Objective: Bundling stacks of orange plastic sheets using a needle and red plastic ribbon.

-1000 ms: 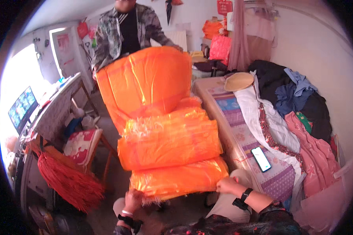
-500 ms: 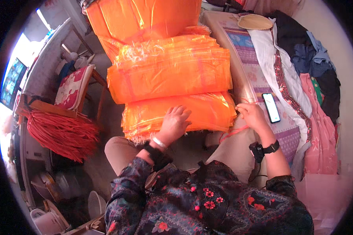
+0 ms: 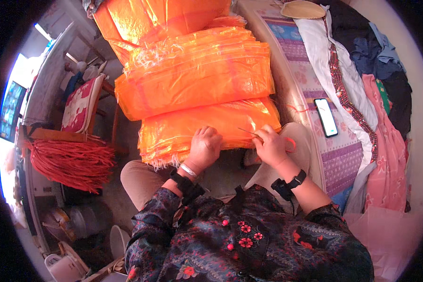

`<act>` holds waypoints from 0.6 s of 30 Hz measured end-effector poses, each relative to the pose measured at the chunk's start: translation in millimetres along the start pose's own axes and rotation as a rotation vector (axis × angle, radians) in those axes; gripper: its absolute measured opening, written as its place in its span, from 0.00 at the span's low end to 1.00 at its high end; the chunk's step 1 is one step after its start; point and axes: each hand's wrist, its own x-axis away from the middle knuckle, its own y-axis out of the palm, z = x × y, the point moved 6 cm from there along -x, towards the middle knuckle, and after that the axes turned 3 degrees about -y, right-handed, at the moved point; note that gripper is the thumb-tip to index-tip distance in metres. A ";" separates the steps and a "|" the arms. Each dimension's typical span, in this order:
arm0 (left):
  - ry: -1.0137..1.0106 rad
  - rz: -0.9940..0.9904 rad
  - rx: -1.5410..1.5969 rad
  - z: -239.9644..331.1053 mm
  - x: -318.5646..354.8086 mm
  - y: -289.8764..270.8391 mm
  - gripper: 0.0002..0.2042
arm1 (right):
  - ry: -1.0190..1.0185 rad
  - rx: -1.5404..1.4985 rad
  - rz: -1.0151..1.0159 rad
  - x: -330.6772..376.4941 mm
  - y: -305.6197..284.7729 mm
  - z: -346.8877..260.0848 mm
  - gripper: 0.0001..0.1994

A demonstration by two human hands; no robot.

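A stack of shiny orange woven plastic sheets, perhaps sacks (image 3: 197,124), lies folded in front of me with a frayed near edge. My left hand (image 3: 205,146) rests on that near edge, its fingers curled closed; they appear to grip the sheet edge, though the fingertips are hidden. In my right hand (image 3: 269,145), thumb and fingers pinch a long thin needle (image 3: 247,131) that points left over the sheets. A red strand (image 3: 291,144) loops beside the right hand, over my right knee.
More folded orange sheets (image 3: 197,75) are piled behind. On the right, a patterned bed-like surface (image 3: 301,75) bears a lit phone (image 3: 326,117), clothes (image 3: 383,136) and a tan oval item (image 3: 303,9). At left, red strands (image 3: 73,162) hang from a wooden chair (image 3: 56,133).
My right hand has come left and inward from beside the bed to the sheet edge, and the needle now shows. My left hand's spread fingers have curled in at the edge.
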 end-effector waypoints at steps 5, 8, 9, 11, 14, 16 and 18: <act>-0.098 0.006 0.036 3.9 -6.9 3.6 0.04 | 0.032 -0.177 -0.005 -13.1 -13.3 3.8 0.07; -0.097 0.026 0.066 18.4 -21.1 9.2 0.04 | 0.067 -0.140 -0.092 -17.3 -20.6 -0.7 0.09; -0.092 0.011 0.042 23.7 -28.5 12.3 0.04 | 0.063 -0.142 -0.090 -18.9 -24.1 -4.6 0.09; -0.086 -0.003 0.015 27.3 -36.7 17.1 0.04 | 0.036 -0.146 -0.047 -21.8 -30.7 -11.7 0.08; -0.101 -0.006 0.056 25.7 -41.5 26.1 0.04 | -0.036 -0.167 0.031 -21.5 -33.1 -11.0 0.07; -0.164 -0.021 0.136 21.0 -37.4 28.6 0.04 | 0.000 -0.160 -0.026 -20.8 -28.0 -3.8 0.07; -0.157 -0.043 0.101 20.5 -34.8 29.8 0.03 | 0.035 -0.156 -0.085 -21.4 -20.6 2.3 0.07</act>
